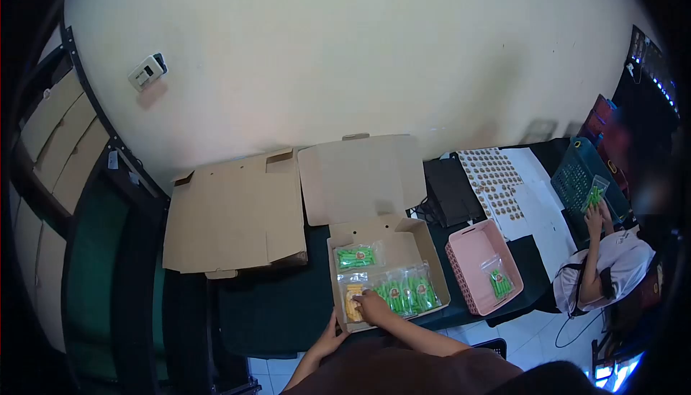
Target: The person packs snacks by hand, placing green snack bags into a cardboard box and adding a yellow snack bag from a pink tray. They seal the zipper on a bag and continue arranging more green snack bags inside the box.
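The pale plain wall rises behind my table spread with dark green cloth. On its left sits a flat-topped brown cardboard carton; beside it, in front of me, stands an open brown cardboard box, its lid folded back. To the right, another person in a white top holds up a clear packet of green sticks. Between us is a pink lattice-sided plastic basket with one similar green packet inside. My box holds a row of green packets along its near right part and one more behind. My left hand is at the box's near left corner, its grip unclear. My right hand touches the clear packet of yellow sticks in the near left corner; I cannot tell whether my fingers are closed on it.
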Motion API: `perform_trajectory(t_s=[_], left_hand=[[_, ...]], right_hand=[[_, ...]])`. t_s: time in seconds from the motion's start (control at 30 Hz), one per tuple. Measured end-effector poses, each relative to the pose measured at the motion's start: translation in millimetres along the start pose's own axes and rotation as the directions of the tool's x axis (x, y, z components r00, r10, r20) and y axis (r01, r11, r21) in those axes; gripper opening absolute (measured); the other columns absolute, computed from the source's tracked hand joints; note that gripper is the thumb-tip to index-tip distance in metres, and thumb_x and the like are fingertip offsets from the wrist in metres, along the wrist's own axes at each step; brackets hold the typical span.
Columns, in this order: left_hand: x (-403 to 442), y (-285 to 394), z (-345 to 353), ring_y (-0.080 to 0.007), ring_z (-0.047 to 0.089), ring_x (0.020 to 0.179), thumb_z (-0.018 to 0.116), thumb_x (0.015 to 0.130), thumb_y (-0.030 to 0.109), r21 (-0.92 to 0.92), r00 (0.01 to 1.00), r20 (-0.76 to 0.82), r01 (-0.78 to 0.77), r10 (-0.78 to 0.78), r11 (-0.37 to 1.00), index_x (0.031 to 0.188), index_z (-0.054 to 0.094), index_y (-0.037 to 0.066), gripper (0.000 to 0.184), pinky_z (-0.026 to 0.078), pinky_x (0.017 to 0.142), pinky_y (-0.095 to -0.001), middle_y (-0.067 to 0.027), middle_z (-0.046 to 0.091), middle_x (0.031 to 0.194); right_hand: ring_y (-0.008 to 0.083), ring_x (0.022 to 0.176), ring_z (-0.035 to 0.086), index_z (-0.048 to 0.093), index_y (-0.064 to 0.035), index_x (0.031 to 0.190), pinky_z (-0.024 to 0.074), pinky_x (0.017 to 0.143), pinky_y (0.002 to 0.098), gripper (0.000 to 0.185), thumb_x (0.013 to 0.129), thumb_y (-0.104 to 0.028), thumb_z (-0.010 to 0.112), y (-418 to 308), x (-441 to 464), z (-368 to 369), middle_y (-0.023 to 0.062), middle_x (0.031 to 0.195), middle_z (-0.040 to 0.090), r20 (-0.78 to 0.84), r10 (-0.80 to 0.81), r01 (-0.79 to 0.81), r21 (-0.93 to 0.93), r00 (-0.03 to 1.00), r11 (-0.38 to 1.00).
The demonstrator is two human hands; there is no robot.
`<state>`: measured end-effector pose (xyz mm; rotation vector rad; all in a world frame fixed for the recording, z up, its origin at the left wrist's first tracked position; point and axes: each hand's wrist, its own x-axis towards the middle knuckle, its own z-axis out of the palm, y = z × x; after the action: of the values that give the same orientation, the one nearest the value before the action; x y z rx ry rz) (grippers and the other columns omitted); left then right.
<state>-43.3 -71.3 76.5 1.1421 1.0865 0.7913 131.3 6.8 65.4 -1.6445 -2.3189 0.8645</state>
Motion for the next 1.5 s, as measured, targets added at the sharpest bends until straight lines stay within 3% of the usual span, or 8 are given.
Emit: perform_trajectory(t_s=[0.2, 0.33, 0.53, 0.77, 0.83, 1.07, 1.3, 1.5], left_hand=[[-3, -8, -10, -0.0266, 0.025, 0.129, 0.053, 0.088, 0.025, 0.420, 0.994, 0.078, 0.042, -0.082, 0.906, 0.136, 0.001, -0.007, 0.078, 0.024, 0.104, -0.0306, -0.0266, 0.022, 0.138], [-3, -27, -16, -0.0256, 0.029, 0.128, 0.050, 0.089, 0.026, 0.241, 0.992, 0.122, -0.010, -0.020, 0.970, 0.135, 0.007, -0.009, 0.072, 0.024, 0.103, -0.0291, -0.0247, 0.028, 0.137], [-5, 1, -22, -0.0186, 0.035, 0.124, 0.045, 0.091, 0.017, -0.045, 0.999, -0.019, 0.047, -0.048, 0.998, 0.133, 0.030, -0.003, 0.048, 0.027, 0.101, -0.0257, -0.0124, 0.039, 0.134], [16, 2, -31, -0.0177, 0.041, 0.119, 0.043, 0.093, 0.022, -0.213, 0.987, -0.139, 0.052, -0.083, 0.976, 0.133, 0.032, 0.002, 0.046, 0.030, 0.099, -0.0305, -0.0097, 0.040, 0.134], [16, 18, -25, -0.0173, 0.044, 0.117, 0.040, 0.093, 0.024, -0.187, 0.982, -0.153, 0.084, -0.113, 0.979, 0.133, 0.033, 0.003, 0.045, 0.032, 0.098, -0.0318, -0.0088, 0.041, 0.133], [26, 32, -11, -0.0143, 0.053, 0.097, 0.038, 0.094, 0.026, -0.154, 0.924, -0.361, 0.074, -0.126, 0.985, 0.121, 0.046, 0.005, 0.036, 0.040, 0.085, -0.0283, -0.0067, 0.055, 0.113], [63, 40, 37, -0.0183, 0.051, 0.100, 0.042, 0.091, 0.016, 0.098, 0.838, -0.535, -0.060, 0.104, 0.993, 0.111, 0.051, 0.000, 0.027, 0.038, 0.090, -0.0289, -0.0101, 0.055, 0.107], [137, 78, 130, -0.0192, 0.051, 0.101, 0.041, 0.089, 0.010, 0.147, 0.885, -0.386, -0.220, 0.261, 0.964, 0.111, 0.052, 0.002, 0.026, 0.037, 0.090, -0.0291, -0.0116, 0.054, 0.110]], right_hand=[[0.0349, 0.098, 0.053, 0.061, -0.0079, 0.104, 0.0426, 0.086, 0.0396, 0.031, 0.075, -0.019, 0.061, -1, -10, 0, 0.0200, 0.105, 0.054, -0.057, -0.039, 0.039, 0.001, 0.998, 0.999], [0.0366, 0.106, 0.048, 0.055, -0.0024, 0.109, 0.0389, 0.091, 0.0411, 0.036, 0.076, -0.016, 0.058, 14, -26, -29, 0.0224, 0.111, 0.052, -0.389, 0.042, 0.019, 0.152, 0.920, 0.988], [0.0376, 0.102, 0.047, 0.054, 0.0014, 0.107, 0.0386, 0.087, 0.0433, 0.032, 0.076, -0.009, 0.053, 103, -57, -84, 0.0233, 0.108, 0.051, -0.799, 0.263, -0.374, 0.052, 0.541, 0.926], [0.0318, 0.078, 0.062, 0.064, 0.0023, 0.092, 0.0476, 0.070, 0.0361, 0.026, 0.082, -0.018, 0.052, 136, -72, -101, 0.0199, 0.082, 0.064, -0.647, 0.535, -0.292, 0.452, 0.543, 0.843], [0.0302, 0.074, 0.063, 0.065, 0.0006, 0.088, 0.0477, 0.068, 0.0351, 0.027, 0.082, -0.022, 0.052, 157, -78, -100, 0.0182, 0.077, 0.064, -0.656, 0.522, -0.340, 0.396, 0.545, 0.853], [0.0159, 0.069, 0.061, 0.063, 0.0015, 0.096, 0.0476, 0.066, 0.0275, 0.022, 0.086, -0.012, 0.049, 180, -128, -113, 0.0113, 0.077, 0.065, -0.365, 0.513, -0.205, 0.623, 0.777, 0.755], [0.0216, 0.073, 0.061, 0.064, 0.0007, 0.095, 0.0468, 0.068, 0.0298, 0.024, 0.084, -0.015, 0.050, 255, -174, -171, 0.0151, 0.079, 0.064, -0.545, 0.548, -0.334, 0.446, 0.635, 0.831], [0.0362, 0.090, 0.057, 0.062, -0.0008, 0.096, 0.0450, 0.080, 0.0408, 0.025, 0.079, -0.015, 0.050, 320, -205, -178, 0.0207, 0.096, 0.059, -0.604, 0.626, -0.497, 0.395, 0.493, 0.773]])
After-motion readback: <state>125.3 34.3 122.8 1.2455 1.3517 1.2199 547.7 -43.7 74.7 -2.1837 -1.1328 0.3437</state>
